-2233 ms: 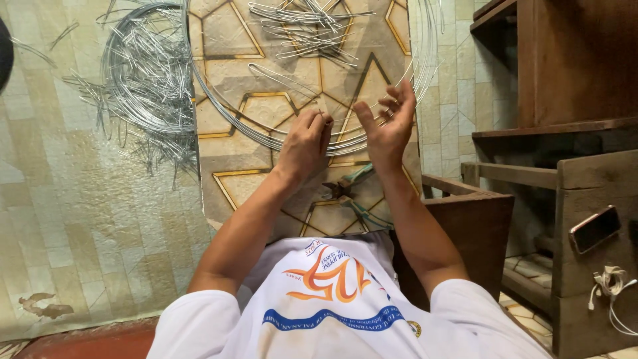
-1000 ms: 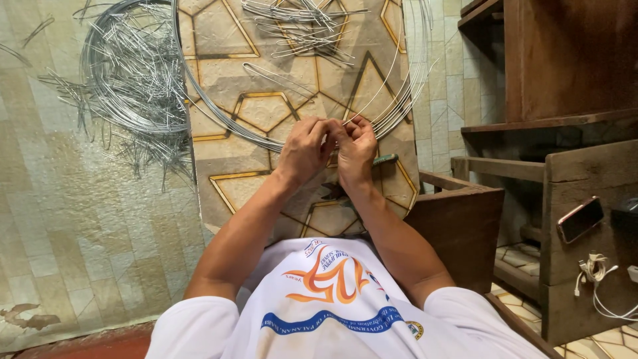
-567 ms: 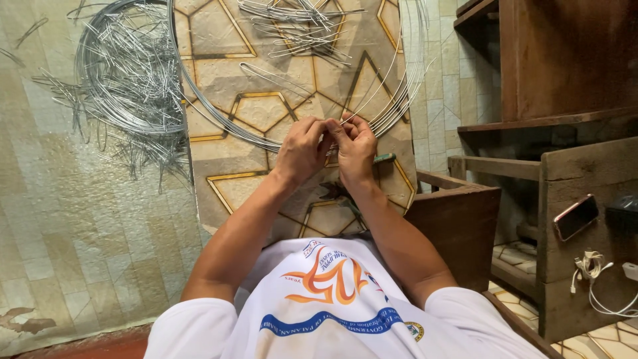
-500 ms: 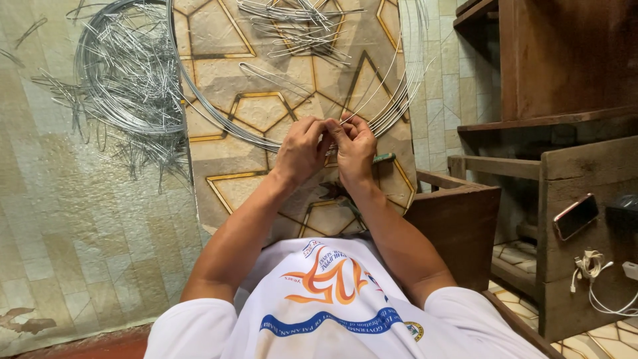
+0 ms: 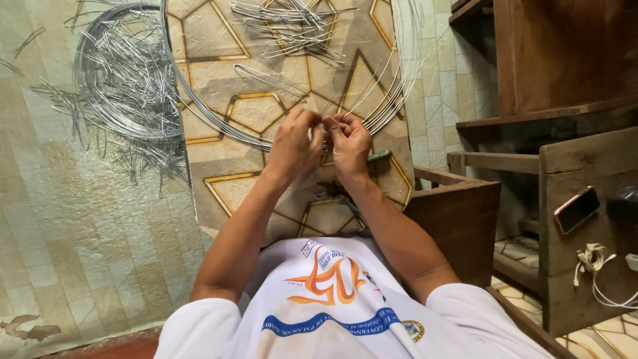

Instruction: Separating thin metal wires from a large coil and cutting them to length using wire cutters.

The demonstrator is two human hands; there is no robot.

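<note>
My left hand (image 5: 292, 143) and my right hand (image 5: 350, 144) meet fingertip to fingertip over a patterned board (image 5: 219, 80). Both pinch the same thin silver wire (image 5: 199, 106), a large hoop of several strands that curves away to the left and up on the right. What the fingertips do to the wire is hidden by the fingers.
A tangled coil of cut wire (image 5: 123, 73) lies on the tiled floor at left. A pile of bent wire pieces (image 5: 292, 23) sits at the top of the board. Wooden furniture (image 5: 565, 133) with a phone (image 5: 577, 209) and a white cable (image 5: 598, 266) stands at right.
My right hand, first raised and open-fingered, has come down to meet my left hand on the wire. Both hands have stayed pinched together since.
</note>
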